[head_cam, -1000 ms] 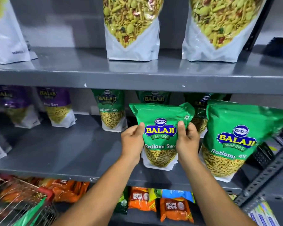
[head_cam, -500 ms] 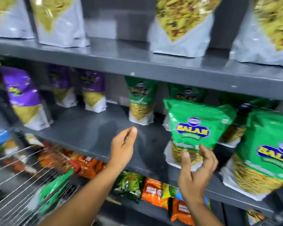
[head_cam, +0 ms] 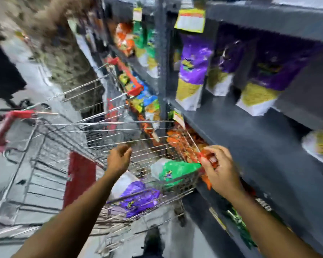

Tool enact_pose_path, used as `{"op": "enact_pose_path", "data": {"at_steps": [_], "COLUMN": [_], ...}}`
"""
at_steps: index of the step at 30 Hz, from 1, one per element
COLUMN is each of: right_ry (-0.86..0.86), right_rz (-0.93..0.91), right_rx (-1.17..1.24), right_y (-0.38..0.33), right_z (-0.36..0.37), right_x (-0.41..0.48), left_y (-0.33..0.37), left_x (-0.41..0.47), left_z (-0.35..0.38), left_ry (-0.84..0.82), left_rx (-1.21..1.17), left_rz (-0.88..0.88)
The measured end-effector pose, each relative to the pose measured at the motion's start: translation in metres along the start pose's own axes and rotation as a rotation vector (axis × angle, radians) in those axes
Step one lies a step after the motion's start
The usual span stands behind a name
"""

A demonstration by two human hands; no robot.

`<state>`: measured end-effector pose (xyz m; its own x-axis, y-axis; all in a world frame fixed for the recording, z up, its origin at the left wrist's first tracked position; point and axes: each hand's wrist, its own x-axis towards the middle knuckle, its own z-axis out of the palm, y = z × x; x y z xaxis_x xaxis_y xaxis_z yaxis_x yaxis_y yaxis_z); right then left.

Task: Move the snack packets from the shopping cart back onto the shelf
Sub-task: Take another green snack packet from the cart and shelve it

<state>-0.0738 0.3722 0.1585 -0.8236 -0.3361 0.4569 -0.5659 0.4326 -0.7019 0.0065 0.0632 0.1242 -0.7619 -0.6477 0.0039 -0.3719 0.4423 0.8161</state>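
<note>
The view is blurred by motion. A wire shopping cart (head_cam: 67,138) with red trim stands at the lower left, beside the grey shelf (head_cam: 237,131). Inside it lie a green snack packet (head_cam: 175,171) and a purple snack packet (head_cam: 138,200). My left hand (head_cam: 118,161) hovers over the cart's basket with fingers loosely curled, holding nothing. My right hand (head_cam: 220,168) is at the cart's right corner near the shelf edge, fingers apart and empty. Purple packets (head_cam: 192,71) stand upright on the shelf.
Orange packets (head_cam: 183,144) fill the lower shelf behind the cart. More colourful packets (head_cam: 138,43) sit on a further shelf unit past a grey upright post (head_cam: 161,58). A yellow price tag (head_cam: 191,20) hangs from the upper shelf. Grey floor (head_cam: 17,75) stretches to the left.
Both hands have let go of the green packet left on the shelf and dropped down toward the cart. My view has swung left and downward from the shelf to the cart.
</note>
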Motion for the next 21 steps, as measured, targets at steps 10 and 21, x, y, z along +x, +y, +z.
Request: {"op": "enact_pose_path", "data": {"at_steps": [10,21], "right_ry": [-0.720,-1.203], "right_rz": [0.258,0.454], "right_rx": [-0.437,-0.831], "right_y": [0.085,0.130], "right_z": [0.133,0.176], "right_x": [0.092,0.109], "left_y": [-0.099,-0.115], "left_x": [0.033,0.040], "left_z": [0.084,0.177], "left_ry": [-0.755,-0.743], "left_rx": [0.636,0.698], "left_rz": [0.466,0.474]}}
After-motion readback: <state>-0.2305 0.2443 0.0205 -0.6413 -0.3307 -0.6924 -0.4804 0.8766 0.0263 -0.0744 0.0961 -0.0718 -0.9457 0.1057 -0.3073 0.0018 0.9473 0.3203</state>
